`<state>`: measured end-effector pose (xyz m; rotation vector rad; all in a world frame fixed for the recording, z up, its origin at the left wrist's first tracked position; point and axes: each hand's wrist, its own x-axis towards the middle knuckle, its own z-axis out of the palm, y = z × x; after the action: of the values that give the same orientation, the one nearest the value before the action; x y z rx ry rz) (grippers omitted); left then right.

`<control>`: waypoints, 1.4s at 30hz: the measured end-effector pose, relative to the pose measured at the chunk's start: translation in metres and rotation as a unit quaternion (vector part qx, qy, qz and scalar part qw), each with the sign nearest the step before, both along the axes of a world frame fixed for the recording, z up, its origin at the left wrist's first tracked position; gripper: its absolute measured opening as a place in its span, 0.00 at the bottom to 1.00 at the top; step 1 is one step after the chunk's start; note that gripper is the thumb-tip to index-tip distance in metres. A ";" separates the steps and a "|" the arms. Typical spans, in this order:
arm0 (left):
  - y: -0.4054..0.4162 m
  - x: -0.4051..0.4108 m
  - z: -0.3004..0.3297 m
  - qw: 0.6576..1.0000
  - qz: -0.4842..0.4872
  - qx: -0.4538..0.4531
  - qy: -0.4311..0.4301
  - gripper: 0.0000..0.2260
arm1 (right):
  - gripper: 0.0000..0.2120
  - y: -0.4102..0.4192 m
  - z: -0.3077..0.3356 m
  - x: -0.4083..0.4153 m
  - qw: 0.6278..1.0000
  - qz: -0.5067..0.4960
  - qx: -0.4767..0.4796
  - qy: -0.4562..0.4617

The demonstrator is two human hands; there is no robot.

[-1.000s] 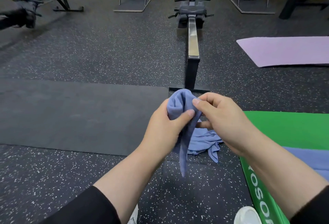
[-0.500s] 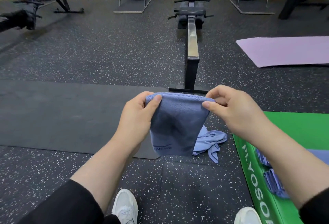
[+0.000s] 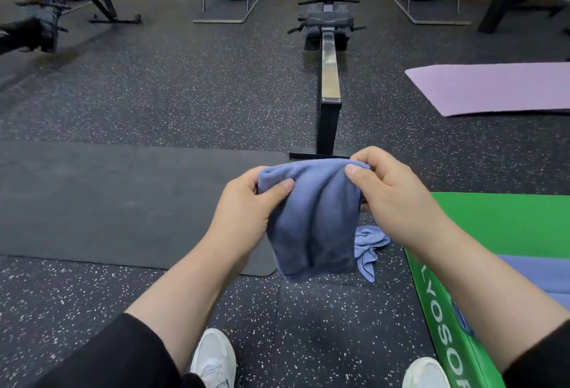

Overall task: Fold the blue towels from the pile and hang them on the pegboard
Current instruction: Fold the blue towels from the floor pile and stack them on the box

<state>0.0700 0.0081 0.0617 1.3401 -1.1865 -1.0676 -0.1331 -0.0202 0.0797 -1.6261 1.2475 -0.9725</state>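
Observation:
A blue towel (image 3: 311,218) hangs doubled over in front of me, held up by its top edge. My left hand (image 3: 243,205) pinches the top left corner between thumb and fingers. My right hand (image 3: 391,193) pinches the top right corner. Below it, a crumpled blue towel (image 3: 368,244) lies on the speckled floor. More blue cloth (image 3: 530,273) lies on the green box (image 3: 505,221) at my right, partly hidden by my right forearm. No pegboard is in view.
A black mat (image 3: 123,196) lies on the floor to the left, a purple mat (image 3: 493,88) at the far right. A rowing machine rail (image 3: 330,79) runs straight ahead, with other gym machines along the back wall. My white shoes (image 3: 212,357) show at the bottom.
From a bunched towel gripped close together, my hands spread apart and stretched it out flat; now they hold it by the corners, slightly closer and lower, the cloth hanging with soft folds.

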 end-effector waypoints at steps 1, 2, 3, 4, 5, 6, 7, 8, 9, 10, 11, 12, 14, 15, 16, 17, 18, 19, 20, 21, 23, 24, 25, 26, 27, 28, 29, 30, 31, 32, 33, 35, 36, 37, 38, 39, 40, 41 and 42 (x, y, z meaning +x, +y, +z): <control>-0.001 -0.002 -0.001 1.000 0.015 0.001 -0.001 0.05 | 0.12 0.000 -0.001 0.001 1.000 0.002 -0.001 0.000; 0.000 -0.004 -0.002 1.000 0.026 -0.001 -0.001 0.05 | 0.10 0.000 -0.003 0.002 1.000 0.006 -0.003 0.006; 0.000 -0.005 -0.002 0.999 0.033 -0.006 -0.004 0.04 | 0.09 0.000 -0.005 0.002 1.000 0.011 -0.007 0.024; -0.001 -0.007 -0.002 0.999 0.038 -0.010 -0.013 0.04 | 0.09 0.000 -0.006 0.003 0.999 0.012 -0.011 0.051; -0.001 -0.008 -0.003 0.999 0.044 -0.016 -0.026 0.04 | 0.09 0.000 -0.008 0.004 0.997 0.008 -0.015 0.080; -0.001 -0.008 -0.003 0.997 0.051 -0.022 -0.043 0.04 | 0.08 0.000 -0.011 0.005 0.995 -0.002 -0.017 0.103; -0.001 -0.009 -0.003 0.996 0.059 -0.029 -0.059 0.03 | 0.09 0.000 -0.013 0.006 0.993 -0.017 -0.017 0.113; -0.001 -0.010 -0.003 0.995 0.065 -0.030 -0.076 0.04 | 0.10 -0.001 -0.015 0.007 0.993 -0.033 -0.015 0.115; -0.001 -0.011 -0.004 0.993 0.070 -0.029 -0.090 0.05 | 0.11 -0.001 -0.017 0.009 0.993 -0.047 -0.013 0.112; 0.000 -0.013 -0.004 0.992 0.074 -0.023 -0.103 0.07 | 0.11 -0.001 -0.019 0.011 0.992 -0.057 -0.012 0.111; 0.000 -0.015 -0.006 0.990 0.076 -0.017 -0.115 0.09 | 0.12 0.000 -0.021 0.013 0.992 -0.063 -0.010 0.112; 0.000 -0.017 -0.007 0.989 0.078 -0.009 -0.126 0.10 | 0.12 0.000 -0.023 0.016 0.991 -0.067 -0.004 0.117; 0.000 -0.020 -0.010 0.986 0.082 0.009 -0.144 0.12 | 0.12 0.001 -0.028 0.021 0.988 -0.077 0.005 0.137; -0.001 -0.021 -0.012 0.985 0.085 0.017 -0.151 0.13 | 0.12 0.001 -0.029 0.024 0.985 -0.084 0.006 0.150; -0.001 -0.023 -0.013 0.983 0.090 0.024 -0.157 0.13 | 0.12 0.001 -0.030 0.026 0.983 -0.090 0.004 0.161; -0.002 -0.023 -0.015 0.981 0.092 0.029 -0.166 0.13 | 0.11 0.000 -0.030 0.028 0.981 -0.094 0.002 0.171; -0.003 -0.024 -0.015 0.979 0.092 0.034 -0.177 0.13 | 0.12 -0.001 -0.029 0.029 0.979 -0.093 0.001 0.178; -0.005 -0.025 -0.015 0.977 0.082 0.040 -0.191 0.12 | 0.12 -0.003 -0.029 0.029 0.979 -0.090 0.002 0.185; -0.006 -0.025 -0.014 0.974 0.067 0.050 -0.212 0.11 | 0.12 -0.005 -0.029 0.029 0.978 -0.084 0.004 0.192; -0.008 -0.024 -0.014 0.969 0.045 0.060 -0.234 0.09 | 0.13 -0.008 -0.029 0.029 0.977 -0.077 0.007 0.199; -0.013 -0.020 -0.013 0.962 0.018 0.061 -0.267 0.08 | 0.13 -0.013 -0.028 0.027 0.976 -0.065 0.012 0.206; -0.016 -0.018 -0.012 0.958 0.018 0.056 -0.282 0.05 | 0.13 -0.015 -0.028 0.025 0.976 -0.061 0.013 0.207; -0.018 -0.016 -0.012 0.953 0.026 0.052 -0.296 0.09 | 0.13 -0.017 -0.028 0.023 0.976 -0.057 0.014 0.210; -0.020 -0.015 -0.013 0.947 0.038 0.056 -0.315 0.13 | 0.13 -0.018 -0.028 0.022 0.976 -0.054 0.015 0.212; -0.021 -0.015 -0.013 0.941 0.051 0.058 -0.329 0.16 | 0.12 -0.018 -0.028 0.021 0.976 -0.050 0.014 0.211; -0.021 -0.016 -0.012 0.937 0.063 0.058 -0.340 0.17 | 0.12 -0.018 -0.027 0.021 0.977 -0.044 0.013 0.208; -0.020 -0.019 -0.011 0.933 0.070 0.058 -0.347 0.17 | 0.11 -0.017 -0.027 0.021 0.978 -0.036 0.011 0.207; -0.018 -0.022 -0.010 0.929 0.076 0.062 -0.357 0.17 | 0.11 -0.016 -0.027 0.022 0.977 -0.027 0.009 0.209; -0.017 -0.024 -0.009 0.925 0.079 0.068 -0.365 0.17 | 0.11 -0.015 -0.028 0.023 0.977 -0.021 0.006 0.212; -0.016 -0.026 -0.009 0.924 0.080 0.077 -0.366 0.16 | 0.11 -0.013 -0.028 0.023 0.977 -0.018 0.004 0.214; -0.017 -0.027 -0.010 0.925 0.081 0.087 -0.360 0.16 | 0.11 -0.013 -0.028 0.023 0.977 -0.017 0.002 0.213; -0.020 -0.028 -0.013 0.933 0.073 0.104 -0.336 0.16 | 0.12 -0.011 -0.028 0.022 0.978 -0.020 -0.001 0.207; -0.022 -0.030 -0.013 0.944 0.065 0.115 -0.301 0.15 | 0.11 -0.010 -0.028 0.022 0.978 -0.024 -0.003 0.209; -0.022 -0.032 -0.013 0.957 0.061 0.126 -0.255 0.12 | 0.10 -0.010 -0.028 0.021 0.976 -0.029 -0.007 0.216; -0.021 -0.035 -0.013 0.966 0.059 0.140 -0.209 0.09 | 0.09 -0.009 -0.027 0.021 0.973 -0.035 -0.012 0.227; -0.019 -0.038 -0.013 0.972 0.058 0.155 -0.167 0.06 | 0.08 -0.008 -0.027 0.021 0.970 -0.040 -0.020 0.238; -0.017 -0.041 -0.013 0.975 0.060 0.166 -0.136 0.06 | 0.07 -0.007 -0.027 0.022 0.967 -0.042 -0.027 0.249; -0.016 -0.043 -0.015 0.977 0.067 0.168 -0.115 0.05 | 0.07 -0.005 -0.027 0.023 0.964 -0.042 -0.031 0.259; -0.014 -0.045 -0.015 0.979 0.074 0.165 -0.098 0.05 | 0.07 -0.003 -0.026 0.024 0.962 -0.037 -0.031 0.267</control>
<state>0.0252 -0.0064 0.0467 1.7973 -1.0592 -1.0743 -0.1088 -0.0233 0.0539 -1.9820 1.6563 -0.6343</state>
